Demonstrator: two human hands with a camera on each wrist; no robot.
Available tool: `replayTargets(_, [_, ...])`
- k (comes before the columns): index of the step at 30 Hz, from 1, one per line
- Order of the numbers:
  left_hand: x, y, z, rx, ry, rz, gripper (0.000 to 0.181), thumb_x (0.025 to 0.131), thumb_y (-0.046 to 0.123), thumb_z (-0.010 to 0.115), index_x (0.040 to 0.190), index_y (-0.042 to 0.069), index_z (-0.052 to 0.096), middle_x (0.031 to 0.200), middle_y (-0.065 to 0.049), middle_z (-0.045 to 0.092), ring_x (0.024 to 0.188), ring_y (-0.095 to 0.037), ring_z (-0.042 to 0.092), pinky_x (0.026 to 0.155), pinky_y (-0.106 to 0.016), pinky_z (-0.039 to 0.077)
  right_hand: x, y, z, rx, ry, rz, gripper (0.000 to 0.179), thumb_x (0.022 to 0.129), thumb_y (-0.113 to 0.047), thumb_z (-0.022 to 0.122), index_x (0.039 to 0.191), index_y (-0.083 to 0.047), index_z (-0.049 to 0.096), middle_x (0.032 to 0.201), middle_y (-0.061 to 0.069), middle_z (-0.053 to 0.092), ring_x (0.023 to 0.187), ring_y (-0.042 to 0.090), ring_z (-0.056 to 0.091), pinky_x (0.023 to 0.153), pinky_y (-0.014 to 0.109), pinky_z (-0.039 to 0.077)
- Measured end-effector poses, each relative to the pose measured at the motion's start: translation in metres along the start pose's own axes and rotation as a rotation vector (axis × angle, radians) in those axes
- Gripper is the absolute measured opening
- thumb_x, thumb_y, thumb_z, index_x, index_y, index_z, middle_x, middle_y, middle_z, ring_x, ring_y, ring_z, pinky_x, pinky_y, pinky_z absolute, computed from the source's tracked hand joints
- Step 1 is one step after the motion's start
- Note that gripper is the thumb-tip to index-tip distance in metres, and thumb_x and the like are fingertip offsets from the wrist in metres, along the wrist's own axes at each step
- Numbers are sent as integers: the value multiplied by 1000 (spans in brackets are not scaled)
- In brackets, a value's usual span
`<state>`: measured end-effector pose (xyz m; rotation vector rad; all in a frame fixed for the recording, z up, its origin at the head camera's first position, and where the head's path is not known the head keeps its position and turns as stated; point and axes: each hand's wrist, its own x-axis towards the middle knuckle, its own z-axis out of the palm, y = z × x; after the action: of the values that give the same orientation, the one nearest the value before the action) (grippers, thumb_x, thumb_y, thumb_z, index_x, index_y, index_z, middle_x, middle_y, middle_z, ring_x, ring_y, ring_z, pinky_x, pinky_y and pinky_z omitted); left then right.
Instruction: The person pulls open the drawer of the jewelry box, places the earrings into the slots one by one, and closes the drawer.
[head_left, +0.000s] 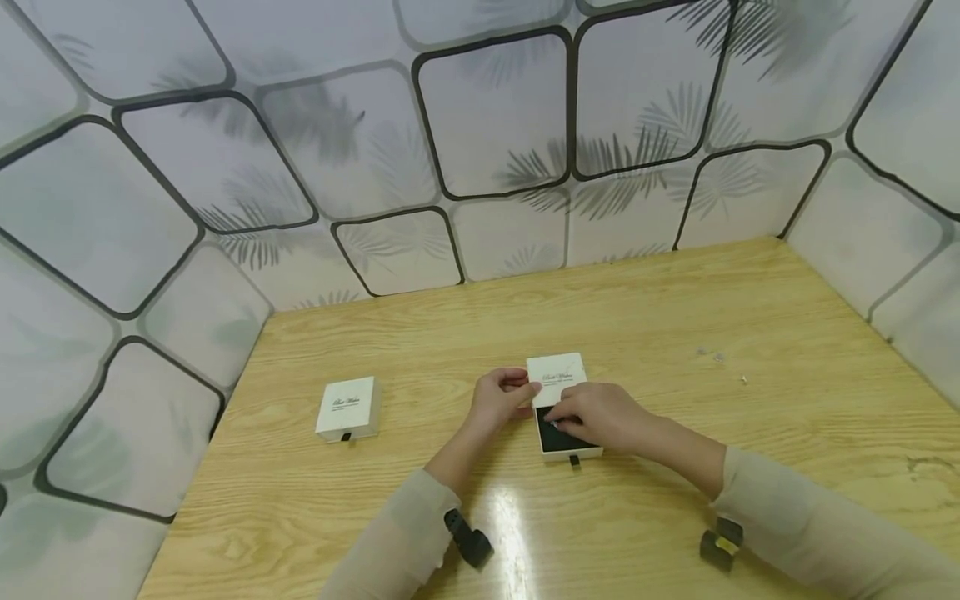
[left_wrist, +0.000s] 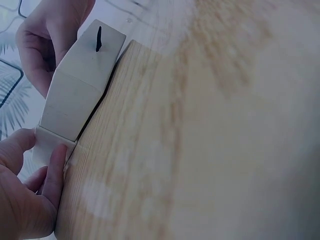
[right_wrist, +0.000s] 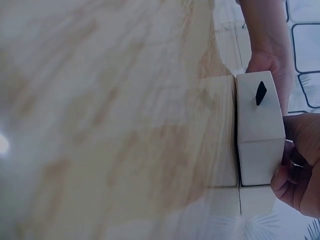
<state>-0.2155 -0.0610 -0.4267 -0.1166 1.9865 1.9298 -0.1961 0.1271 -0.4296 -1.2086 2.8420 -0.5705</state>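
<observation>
A white gift box with printed script has its lid sleeve (head_left: 553, 365) pushed back and its drawer (head_left: 557, 456) pulled out toward me. The drawer holds a black insert (head_left: 564, 441) and has a black pull tab (head_left: 575, 461). My left hand (head_left: 501, 397) grips the sleeve by its left side, thumb on top; in the left wrist view its fingers are around the sleeve's end (left_wrist: 50, 145). Over the insert, my right hand (head_left: 603, 415) pinches a small shiny piece (head_left: 555, 423) with bent fingers. Its exact kind is too small to tell.
A second white box (head_left: 347, 407), closed, stands to the left with a black tab at its front. Several tiny shiny pieces (head_left: 718, 357) lie on the wooden table (head_left: 675, 308) at the right. Patterned cloth (head_left: 495, 117) walls the back and sides.
</observation>
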Motion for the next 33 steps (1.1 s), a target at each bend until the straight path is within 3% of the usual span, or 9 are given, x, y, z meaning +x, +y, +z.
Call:
replayTargets(9, [-1, 1, 1, 7, 6, -2, 40, 87, 4, 65, 122, -10, 52, 106, -13, 56, 83, -13, 57, 76, -33, 59, 1, 0, 1, -4, -13, 29, 8, 84, -14, 71, 91, -13, 74, 84, -4, 67, 77, 11, 64, 62, 25, 54])
replayTargets(13, [1, -1, 1, 10, 7, 3, 40, 87, 4, 66, 122, -10, 52, 105, -13, 56, 82, -13, 57, 75, -32, 60, 0, 1, 2, -26, 4, 24, 6, 84, -16, 72, 89, -13, 74, 82, -5, 67, 74, 10, 63, 61, 24, 54])
replayTargets(21, [23, -25, -3, -7, 9, 10, 42, 86, 7, 68, 123, -8, 53, 106, -12, 56, 84, -14, 58, 73, -32, 60, -2, 1, 6, -93, 79, -28, 6, 84, -19, 72, 83, -14, 74, 74, -7, 63, 68, 8, 59, 56, 21, 50])
replayTargets(33, [23, -27, -1, 3, 44, 13, 39, 85, 8, 70, 119, -6, 57, 103, -12, 59, 84, -15, 61, 72, -31, 60, -4, 0, 8, -168, 104, -61, 7, 84, -21, 72, 82, -15, 74, 73, -7, 61, 67, 8, 57, 55, 20, 50])
